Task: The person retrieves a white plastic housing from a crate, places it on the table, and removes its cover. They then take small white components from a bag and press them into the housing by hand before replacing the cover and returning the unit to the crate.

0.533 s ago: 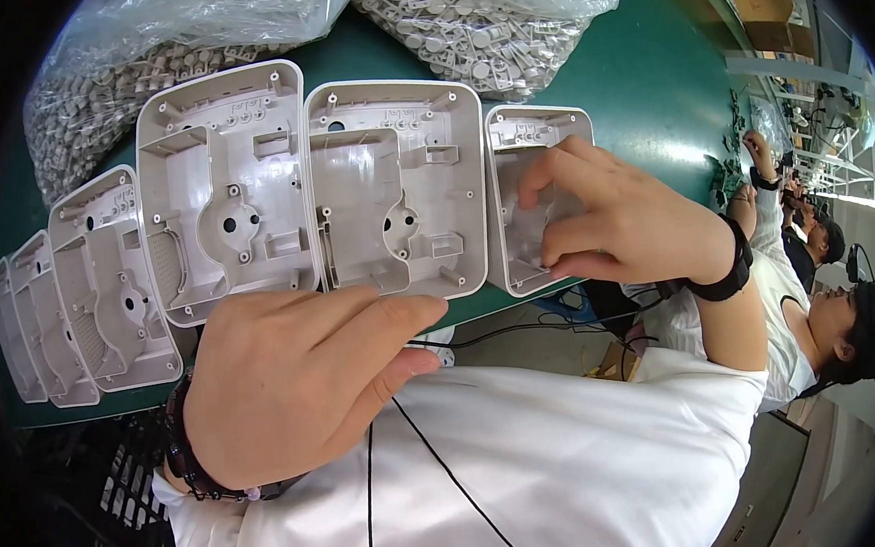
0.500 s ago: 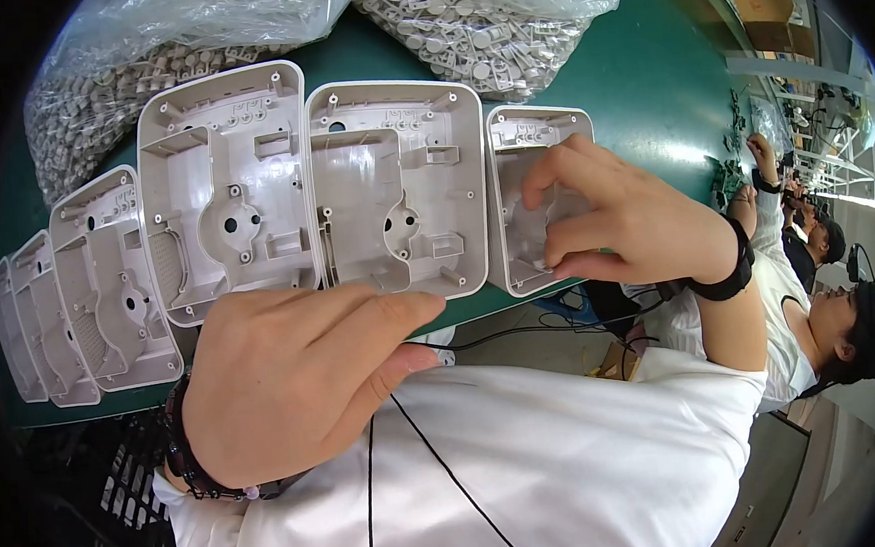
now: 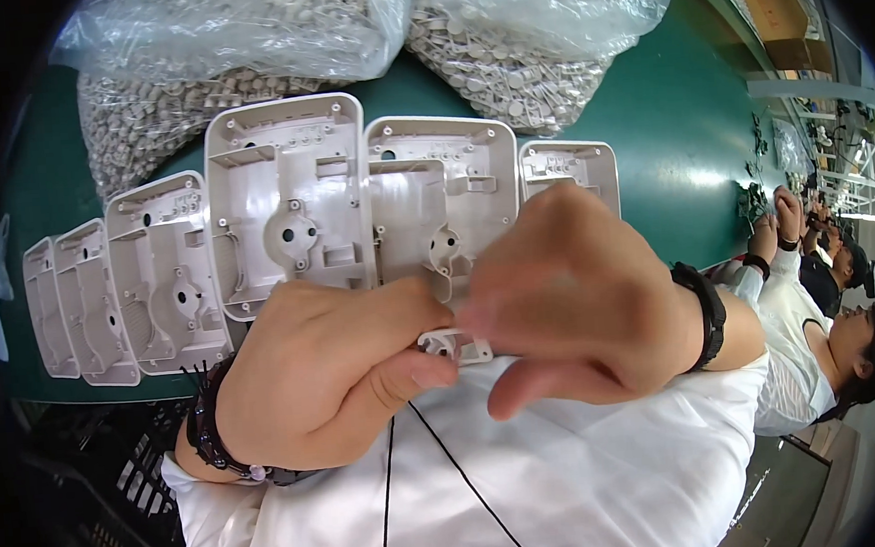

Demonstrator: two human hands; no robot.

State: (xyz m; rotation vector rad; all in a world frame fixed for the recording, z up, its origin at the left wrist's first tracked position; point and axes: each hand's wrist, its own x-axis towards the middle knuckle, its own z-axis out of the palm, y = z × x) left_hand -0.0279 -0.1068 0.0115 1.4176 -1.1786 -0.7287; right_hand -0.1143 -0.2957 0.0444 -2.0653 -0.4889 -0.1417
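Part (image 3: pixel 478 351), small and white, is clamped between thumb and forefinger of the left hand (image 3: pixel 313 371), in front of the white shirt (image 3: pixel 469 462) and near of the row of grey-white housings (image 3: pixel 238 200). Right hand (image 3: pixel 585 305) is close beside it on the right, thumb spread away from the fingers. Motion blur at its fingertips: cannot tell whether they touch the part or hold anything.

Risks, as judged:
1. Slip. Grip covers only the left end; an off-centre push from the right could twist the part out. It would probably drop toward the lap or the black crate (image 3: pixel 84 471) at near left.
2. Snag. Thin black cords (image 3: pixel 387 487) hang just near of the hands; a finger could catch one.
3. Knock. Right knuckles overlap the rightmost housing (image 3: pixel 551 158) in view; clearance unclear. A careless swing could shift it, and its tightly packed neighbours, along the green table (image 3: pixel 652 175).
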